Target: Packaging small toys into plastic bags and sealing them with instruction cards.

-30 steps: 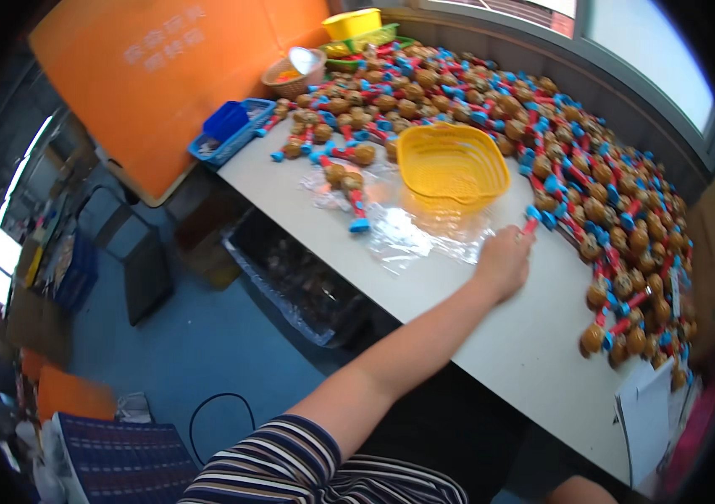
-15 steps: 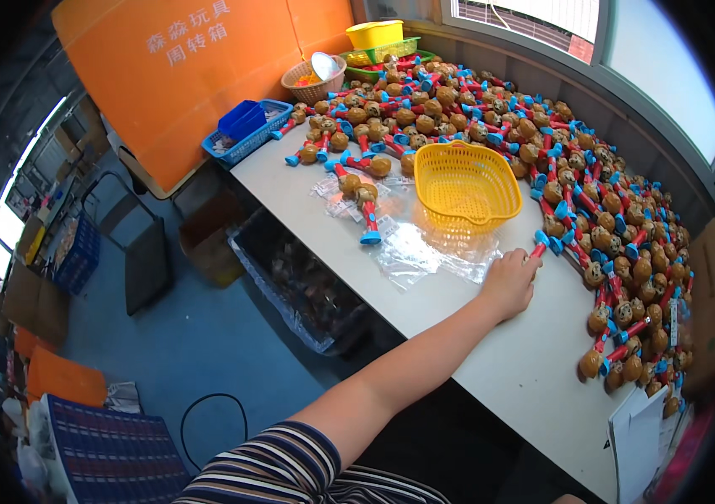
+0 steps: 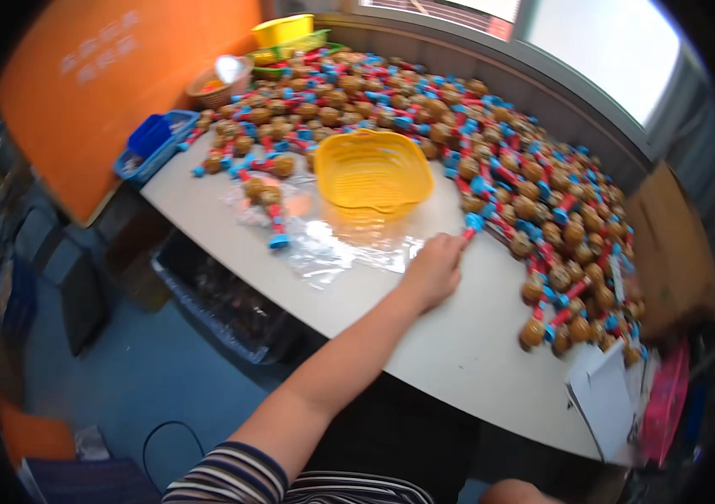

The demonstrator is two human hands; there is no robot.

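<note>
Near the middle of the white table [image 3: 391,353], one bare forearm stretches from the lower edge, its hand [image 3: 435,270] resting knuckles-up with fingers curled around the end of a toy [image 3: 468,227] with a red stick and blue cap. Which hand this is cannot be told for sure; it looks like the left. Just left of it lie clear plastic bags [image 3: 332,248], flat and crinkled. Beyond them sits a yellow basket [image 3: 372,172]. A heap of brown, red and blue toys [image 3: 509,168] spreads across the far and right side. At far left stands an orange board [image 3: 114,76] with pale lettering, a blue tray [image 3: 149,144] beside it. White paper sheets [image 3: 605,395] lie near right.
</note>
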